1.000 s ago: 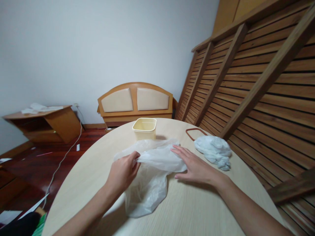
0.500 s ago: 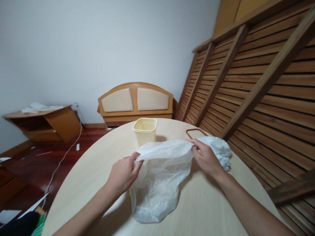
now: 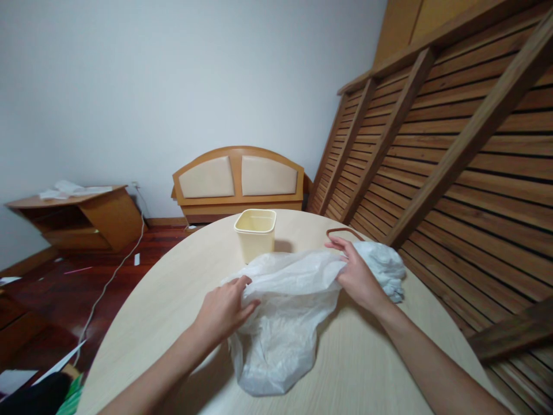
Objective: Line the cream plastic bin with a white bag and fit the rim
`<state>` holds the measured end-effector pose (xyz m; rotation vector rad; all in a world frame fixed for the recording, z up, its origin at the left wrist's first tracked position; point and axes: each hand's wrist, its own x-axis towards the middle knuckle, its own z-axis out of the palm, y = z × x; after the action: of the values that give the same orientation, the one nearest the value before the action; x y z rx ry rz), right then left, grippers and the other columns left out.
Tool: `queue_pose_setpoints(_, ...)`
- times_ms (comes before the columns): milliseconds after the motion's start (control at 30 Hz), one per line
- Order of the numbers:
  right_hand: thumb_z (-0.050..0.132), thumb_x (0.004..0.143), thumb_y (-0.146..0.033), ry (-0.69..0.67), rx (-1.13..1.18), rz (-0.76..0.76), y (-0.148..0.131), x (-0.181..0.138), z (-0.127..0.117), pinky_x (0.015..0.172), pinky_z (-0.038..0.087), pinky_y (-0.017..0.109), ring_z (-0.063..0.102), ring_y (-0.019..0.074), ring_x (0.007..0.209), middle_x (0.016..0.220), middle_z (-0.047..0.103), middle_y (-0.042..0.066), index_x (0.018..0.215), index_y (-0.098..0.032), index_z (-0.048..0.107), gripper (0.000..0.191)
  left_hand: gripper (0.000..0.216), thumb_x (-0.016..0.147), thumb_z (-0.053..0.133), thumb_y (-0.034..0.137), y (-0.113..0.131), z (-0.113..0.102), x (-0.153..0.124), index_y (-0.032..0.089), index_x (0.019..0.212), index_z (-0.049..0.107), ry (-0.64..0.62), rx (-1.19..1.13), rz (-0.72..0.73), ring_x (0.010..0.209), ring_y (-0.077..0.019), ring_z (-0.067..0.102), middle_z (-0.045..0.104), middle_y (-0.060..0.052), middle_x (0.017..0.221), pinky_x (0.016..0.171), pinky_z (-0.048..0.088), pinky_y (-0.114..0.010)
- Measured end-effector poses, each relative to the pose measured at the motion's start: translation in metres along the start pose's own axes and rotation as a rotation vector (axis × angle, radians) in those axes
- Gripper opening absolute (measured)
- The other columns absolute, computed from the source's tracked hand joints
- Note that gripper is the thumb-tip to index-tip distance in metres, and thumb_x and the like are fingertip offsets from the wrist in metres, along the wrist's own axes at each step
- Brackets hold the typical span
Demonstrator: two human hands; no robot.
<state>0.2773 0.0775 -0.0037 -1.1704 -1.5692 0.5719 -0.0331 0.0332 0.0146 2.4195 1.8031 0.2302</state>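
A person's two bare hands work with a thin, whitish plastic bag (image 3: 276, 351) at the middle of a round, pale wooden table (image 3: 173, 300). The left hand (image 3: 222, 305) has loosened from its pinch of half a second ago: thumb and fingers now stand apart at the bag's upper left edge. The right hand (image 3: 360, 282) is at the opposite edge, a finger newly extended; whether it grips, I cannot tell. The bag seems less firmly held, though spread between them. Just beyond stands a yellow tub (image 3: 257, 245); a brown frame (image 3: 345, 229) and pale crumpled bundle (image 3: 386, 268) lie to the right.
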Motion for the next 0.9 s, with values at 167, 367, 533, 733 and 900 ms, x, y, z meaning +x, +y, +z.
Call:
queue_pose_setpoints(167, 0.066, 0.073, -0.030, 0.241, 0.106, -0.007, 0.004, 0.013, -0.015, 0.090, 0.055, 0.041, 0.061, 0.0272, 0.118, 0.126, 0.062, 0.014, 0.120, -0.024, 0.049, 0.050, 0.026, 0.084, 0.056, 0.011, -0.020, -0.004, 0.006, 0.023, 0.107, 0.060, 0.008, -0.081, -0.019, 0.100, -0.0229, 0.070, 0.073, -0.007, 0.110, 0.079, 0.048, -0.030)
queue_pose_setpoints(367, 0.053, 0.074, -0.026, 0.136, -0.035, 0.208, -0.003, 0.008, -0.021, 0.056, 0.056, 0.033, 0.069, 0.0243, 0.071, 0.088, 0.074, 0.007, 0.116, -0.022, 0.062, 0.042, 0.031, 0.087, 0.058, 0.026, -0.029, -0.014, 0.010, 0.021, 0.116, 0.050, 0.265, -0.122, -0.089, 0.086, -0.0200, 0.068, 0.065, -0.008, 0.116, 0.069, 0.049, -0.030)
queue_pose_setpoints(533, 0.052, 0.076, -0.026, 0.072, 0.039, 0.352, -0.018, 0.009, -0.020, 0.047, 0.051, 0.028, 0.065, 0.0193, 0.057, 0.071, 0.072, 0.002, 0.123, -0.022, 0.058, 0.048, 0.011, 0.090, 0.052, 0.018, -0.015, -0.013, 0.002, 0.022, 0.100, 0.051, 0.432, 0.025, -0.025, 0.082, -0.0194, 0.065, 0.063, -0.004, 0.099, 0.061, 0.046, -0.027)
queue_pose_setpoints(733, 0.059, 0.078, -0.029, 0.007, 0.146, 0.446, -0.040, 0.026, -0.026, 0.055, 0.054, 0.028, 0.069, 0.0186, 0.066, 0.078, 0.073, 0.001, 0.120, -0.026, 0.056, 0.043, 0.024, 0.093, 0.042, 0.005, -0.004, -0.003, -0.002, 0.021, 0.088, 0.059, 0.571, 0.104, 0.454, 0.085, -0.0170, 0.061, 0.068, -0.005, 0.095, 0.070, 0.047, -0.027)
queue_pose_setpoints(900, 0.064, 0.078, -0.028, -0.079, 0.112, 0.455, -0.064, 0.045, -0.029, 0.056, 0.056, 0.027, 0.072, 0.0201, 0.075, 0.089, 0.074, 0.005, 0.122, -0.026, 0.055, 0.045, 0.037, 0.089, 0.061, 0.032, 0.015, 0.014, -0.005, 0.022, 0.124, 0.059, 0.357, 0.004, 0.627, 0.109, -0.0267, 0.060, 0.069, -0.008, 0.119, 0.096, 0.044, -0.044)
